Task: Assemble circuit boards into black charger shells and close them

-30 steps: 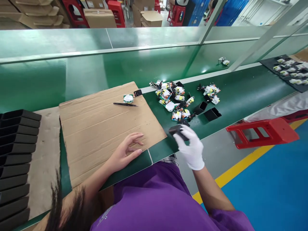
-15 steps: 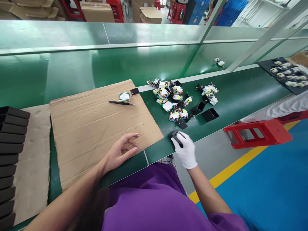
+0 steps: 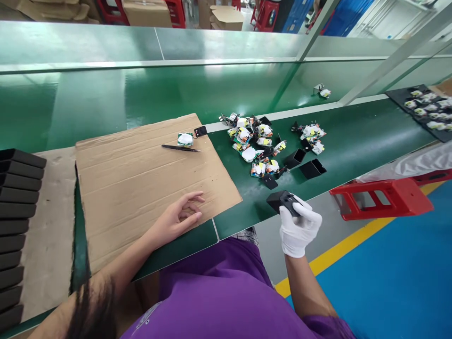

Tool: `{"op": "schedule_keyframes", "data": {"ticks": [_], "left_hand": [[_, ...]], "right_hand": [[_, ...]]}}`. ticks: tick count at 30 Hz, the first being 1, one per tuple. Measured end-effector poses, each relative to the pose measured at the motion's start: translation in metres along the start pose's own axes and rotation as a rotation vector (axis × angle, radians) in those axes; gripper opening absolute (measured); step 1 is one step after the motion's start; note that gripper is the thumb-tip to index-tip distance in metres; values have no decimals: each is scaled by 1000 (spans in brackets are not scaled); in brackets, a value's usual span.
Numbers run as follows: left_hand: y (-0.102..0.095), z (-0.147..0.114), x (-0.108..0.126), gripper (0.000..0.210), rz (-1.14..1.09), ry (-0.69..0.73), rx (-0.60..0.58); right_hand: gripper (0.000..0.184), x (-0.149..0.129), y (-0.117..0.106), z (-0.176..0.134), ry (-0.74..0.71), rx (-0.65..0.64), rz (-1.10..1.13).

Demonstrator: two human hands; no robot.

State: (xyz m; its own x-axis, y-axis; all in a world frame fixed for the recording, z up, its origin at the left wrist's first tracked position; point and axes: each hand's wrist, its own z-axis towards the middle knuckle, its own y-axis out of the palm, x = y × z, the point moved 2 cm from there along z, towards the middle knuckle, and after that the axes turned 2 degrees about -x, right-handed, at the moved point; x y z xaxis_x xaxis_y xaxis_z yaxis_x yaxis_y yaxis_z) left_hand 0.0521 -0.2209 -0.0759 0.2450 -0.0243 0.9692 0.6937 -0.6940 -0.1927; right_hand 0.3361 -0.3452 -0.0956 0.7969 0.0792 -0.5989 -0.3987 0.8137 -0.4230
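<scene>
My right hand (image 3: 298,228), in a white glove, grips a black box-shaped housing (image 3: 277,201) by its near end, at the bench's front edge. My bare left hand (image 3: 181,214) rests on the cardboard sheet (image 3: 123,188), fingers loosely curled and apart, holding nothing. Farther back on that sheet lie black tweezers (image 3: 180,148) and a small circuit board (image 3: 185,139) with a white blob on top, beside a black end plate (image 3: 200,131). A heap of similar circuit boards (image 3: 243,135) is beyond my right hand. Two black housings (image 3: 312,168) lie right of the heap.
Black housings (image 3: 17,194) stand in a row at the left. More boards lie on a black mat (image 3: 423,110) at the far right. A metal post (image 3: 388,56) slants up from the bench. A red stool (image 3: 381,200) stands on the floor at the right.
My right hand has moved right with the black housing, which is now turned so its long side shows. My left hand has stayed in place. The view has shifted slightly.
</scene>
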Motion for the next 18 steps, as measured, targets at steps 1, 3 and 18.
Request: {"op": "schedule_keyframes", "data": {"ticks": [1, 3, 18], "left_hand": [[0, 0, 0, 46, 1, -1, -1], [0, 0, 1, 45, 8, 1, -6], [1, -9, 8, 78, 485, 448, 364]], "right_hand": [[23, 1, 1, -2, -7, 2, -1], [26, 3, 4, -5, -8, -52, -10], [39, -113, 114, 14, 942, -704, 1029]]}}
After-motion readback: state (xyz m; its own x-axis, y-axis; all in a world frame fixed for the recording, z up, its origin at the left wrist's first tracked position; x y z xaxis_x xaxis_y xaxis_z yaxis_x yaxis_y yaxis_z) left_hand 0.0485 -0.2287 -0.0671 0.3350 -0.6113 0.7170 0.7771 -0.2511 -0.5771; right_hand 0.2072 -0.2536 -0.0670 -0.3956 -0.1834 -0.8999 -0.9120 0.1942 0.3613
